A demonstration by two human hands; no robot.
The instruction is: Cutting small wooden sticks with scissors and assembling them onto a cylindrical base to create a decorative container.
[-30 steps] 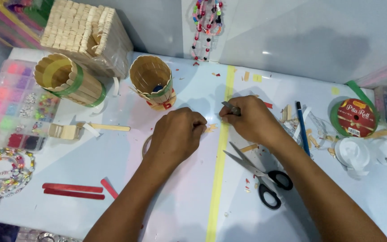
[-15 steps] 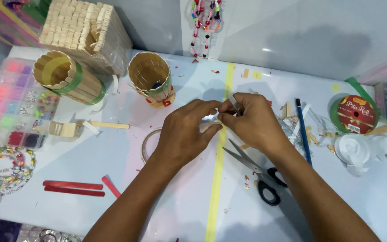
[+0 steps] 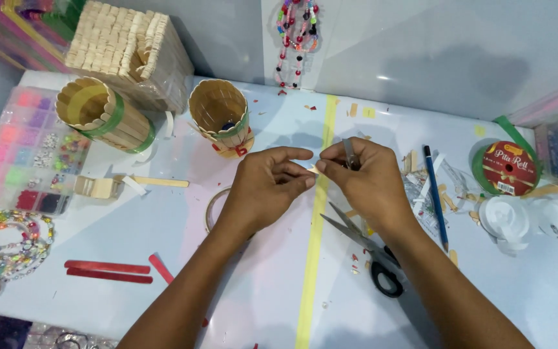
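Note:
My left hand (image 3: 266, 187) and my right hand (image 3: 369, 181) meet fingertip to fingertip above the white table (image 3: 259, 297). Between them they pinch a small pale piece (image 3: 314, 170); what it is made of I cannot tell. A thin grey strip (image 3: 350, 154) sticks up between the fingers of my right hand. A clear tape ring (image 3: 210, 208) lies on the table, partly hidden under my left wrist. Black-handled scissors (image 3: 376, 258) lie open just below my right hand.
An upright cup of craft sticks (image 3: 219, 116), a tipped one (image 3: 101, 116) and a stick box (image 3: 127, 52) stand at the back left. A bead organizer (image 3: 24, 148), red sticks (image 3: 108, 271), a blue pencil (image 3: 435, 194) and a ribbon roll (image 3: 505, 169) lie around. Yellow tape (image 3: 311, 271) crosses the table.
My left hand lifted off the table near the tape ring and moved right. My right hand rose to meet it, and both now pinch the small piece.

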